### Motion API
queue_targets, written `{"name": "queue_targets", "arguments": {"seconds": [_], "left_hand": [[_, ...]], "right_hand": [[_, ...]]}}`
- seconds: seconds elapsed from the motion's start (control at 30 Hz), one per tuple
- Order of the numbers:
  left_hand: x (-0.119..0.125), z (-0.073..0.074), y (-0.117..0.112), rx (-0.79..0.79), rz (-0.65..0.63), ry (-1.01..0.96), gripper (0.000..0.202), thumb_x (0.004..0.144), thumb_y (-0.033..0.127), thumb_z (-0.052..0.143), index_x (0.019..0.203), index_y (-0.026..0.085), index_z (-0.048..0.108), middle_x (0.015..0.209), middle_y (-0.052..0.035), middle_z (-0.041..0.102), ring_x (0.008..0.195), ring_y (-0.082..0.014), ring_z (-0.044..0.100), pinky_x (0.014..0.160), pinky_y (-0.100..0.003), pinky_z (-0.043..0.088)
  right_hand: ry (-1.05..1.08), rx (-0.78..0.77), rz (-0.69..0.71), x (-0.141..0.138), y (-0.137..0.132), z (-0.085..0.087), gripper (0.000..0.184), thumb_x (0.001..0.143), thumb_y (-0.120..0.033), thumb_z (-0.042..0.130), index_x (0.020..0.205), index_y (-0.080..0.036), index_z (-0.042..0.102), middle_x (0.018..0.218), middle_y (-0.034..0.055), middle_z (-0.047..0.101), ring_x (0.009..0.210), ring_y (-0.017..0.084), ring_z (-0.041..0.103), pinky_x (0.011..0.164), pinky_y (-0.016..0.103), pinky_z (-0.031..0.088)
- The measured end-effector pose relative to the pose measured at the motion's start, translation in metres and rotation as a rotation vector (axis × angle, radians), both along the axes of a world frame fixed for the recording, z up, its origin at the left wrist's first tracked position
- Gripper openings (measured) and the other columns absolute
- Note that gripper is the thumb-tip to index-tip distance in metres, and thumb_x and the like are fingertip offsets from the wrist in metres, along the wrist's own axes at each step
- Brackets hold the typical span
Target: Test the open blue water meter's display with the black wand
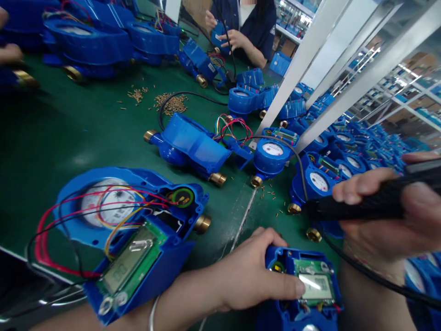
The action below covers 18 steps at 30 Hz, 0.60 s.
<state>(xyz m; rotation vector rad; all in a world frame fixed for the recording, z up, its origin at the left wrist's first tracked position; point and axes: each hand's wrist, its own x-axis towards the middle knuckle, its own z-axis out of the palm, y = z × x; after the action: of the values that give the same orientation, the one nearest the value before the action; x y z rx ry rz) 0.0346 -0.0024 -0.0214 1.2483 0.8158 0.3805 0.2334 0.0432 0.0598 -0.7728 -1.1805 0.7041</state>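
My left hand [253, 278] grips a blue water meter [312, 310] at the lower right, its thumb pressed beside a small lit display on a green circuit board. In my right hand [386, 241] is a black electric screwdriver [365, 207], fingers wrapped round its body. The tool points left, above and behind the held meter; its tip is hard to make out. Left of my forearm lies an opened meter [76, 225] with red, black and yellow wires looping over its dial and a display board [132, 259] tilted in its housing.
Another meter [193, 142] with loose wires lies mid-table. Small brass-coloured screws [174, 103] are heaped beyond it, others scattered nearby. Many meters [351, 161] crowd the right, past white metal posts [299, 59]. Black cables cross the table. A co-worker [241, 37] handles a meter opposite; another person's hand shows far left.
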Motion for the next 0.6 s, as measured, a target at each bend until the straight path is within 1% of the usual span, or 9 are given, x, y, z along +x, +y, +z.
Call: {"name": "queue_targets", "arguments": {"seconds": [0.07,0.13,0.23,0.33,0.47,0.6], "left_hand": [[0.000,0.002,0.001,0.002,-0.003,-0.001,0.053,0.061,0.050,0.076,0.098,0.020,0.055,0.099,-0.0021,0.053,0.093,-0.0216,0.050,0.078,-0.033,0.043],[-0.001,0.002,0.002,-0.009,-0.008,0.002,0.053,0.061,0.050,0.076,0.098,0.020,0.054,0.099,-0.0018,0.053,0.093,-0.0215,0.049,0.078,-0.033,0.043],[-0.001,0.002,0.002,-0.012,-0.017,-0.003,0.056,0.061,0.052,0.076,0.100,0.020,0.052,0.100,-0.0022,0.054,0.094,-0.0220,0.050,0.079,-0.034,0.043],[-0.002,0.002,0.003,0.004,-0.017,-0.008,0.059,0.062,0.054,0.075,0.104,0.020,0.051,0.102,-0.0033,0.055,0.097,-0.0234,0.051,0.080,-0.035,0.043],[-0.002,0.002,0.003,0.022,-0.024,0.006,0.059,0.064,0.055,0.075,0.106,0.020,0.050,0.104,-0.0043,0.056,0.098,-0.0240,0.052,0.081,-0.036,0.043],[-0.001,0.000,0.002,-0.009,-0.015,-0.022,0.060,0.062,0.054,0.076,0.105,0.020,0.051,0.105,-0.0047,0.056,0.100,-0.0250,0.052,0.083,-0.037,0.043]], "right_hand": [[-0.021,0.018,0.005,-0.009,0.012,-0.019,0.036,0.068,-0.032,0.064,0.100,-0.024,0.051,0.056,-0.0047,0.057,0.040,0.017,0.050,0.040,0.032,0.046],[0.004,0.005,-0.008,-0.013,0.020,-0.034,0.033,0.072,-0.029,0.061,0.103,-0.023,0.051,0.056,-0.0052,0.056,0.041,0.016,0.050,0.042,0.031,0.046],[0.042,-0.030,-0.018,-0.012,0.026,-0.047,0.033,0.073,-0.026,0.062,0.104,-0.021,0.051,0.056,-0.0054,0.056,0.042,0.015,0.050,0.044,0.030,0.047],[0.059,-0.060,-0.020,-0.009,0.029,-0.051,0.030,0.074,-0.025,0.063,0.101,-0.021,0.049,0.057,-0.0052,0.057,0.042,0.015,0.052,0.045,0.031,0.048],[0.080,-0.086,-0.026,-0.007,0.031,-0.051,0.028,0.075,-0.025,0.063,0.096,-0.023,0.045,0.058,-0.0050,0.058,0.043,0.016,0.052,0.045,0.031,0.047],[0.096,-0.095,-0.037,-0.006,0.030,-0.050,0.028,0.075,-0.025,0.063,0.097,-0.023,0.045,0.057,-0.0052,0.057,0.042,0.016,0.051,0.044,0.031,0.046]]}}
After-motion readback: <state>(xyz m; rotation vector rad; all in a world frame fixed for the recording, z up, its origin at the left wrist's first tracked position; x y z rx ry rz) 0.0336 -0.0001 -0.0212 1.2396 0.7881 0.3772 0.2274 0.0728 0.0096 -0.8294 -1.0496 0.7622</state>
